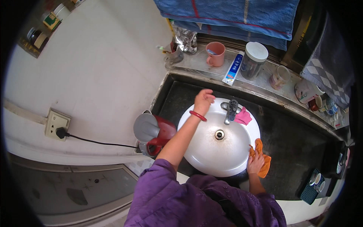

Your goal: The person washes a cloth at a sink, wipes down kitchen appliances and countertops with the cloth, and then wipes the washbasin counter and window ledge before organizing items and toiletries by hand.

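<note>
My left hand [204, 101] is raised over the back left rim of a white washbasin [198, 159], its fingers apart and holding nothing; a red bangle [198, 115] circles the wrist. On the basin's right rim, my right hand [256, 162] rests on an orange cloth [265, 167], fingers partly on it. Between the hands stands a metal faucet [227, 116] with a dark, textured handle. A pink cloth [243, 116] lies on the rim just right of the faucet. The drain [219, 134] shows in the middle of the bowl.
A red electric kettle [166, 127] stands left of the basin, near a plugged-in cord [99, 142]. The ledge behind holds a pink mug [216, 54], a toothpaste tube [233, 69] and a lidded jar [253, 63]. Cups sit on a tray [308, 193] at right. Blue towels [227, 14] hang above.
</note>
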Available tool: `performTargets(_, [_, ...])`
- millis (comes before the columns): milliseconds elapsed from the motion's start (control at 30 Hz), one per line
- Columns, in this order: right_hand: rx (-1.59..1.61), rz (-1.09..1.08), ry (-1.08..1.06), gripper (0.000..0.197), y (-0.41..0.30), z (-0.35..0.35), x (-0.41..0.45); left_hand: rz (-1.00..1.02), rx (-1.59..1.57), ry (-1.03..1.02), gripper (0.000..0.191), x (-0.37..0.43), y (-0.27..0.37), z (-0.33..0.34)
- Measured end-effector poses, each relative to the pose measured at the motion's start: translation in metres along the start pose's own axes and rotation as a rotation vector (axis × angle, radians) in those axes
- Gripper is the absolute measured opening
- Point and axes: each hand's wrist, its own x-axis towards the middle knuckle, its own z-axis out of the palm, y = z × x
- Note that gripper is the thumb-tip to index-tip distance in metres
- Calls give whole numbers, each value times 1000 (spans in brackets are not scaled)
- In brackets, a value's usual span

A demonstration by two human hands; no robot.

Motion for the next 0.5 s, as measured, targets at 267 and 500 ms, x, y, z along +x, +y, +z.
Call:
performTargets(267, [19, -14, 11, 48, -1, 1, 5, 7, -27, 12, 29, 14, 15, -7])
performTargets(500, [22, -16, 24, 49, 3, 1, 3, -6, 57, 114, 32, 61, 12, -21])
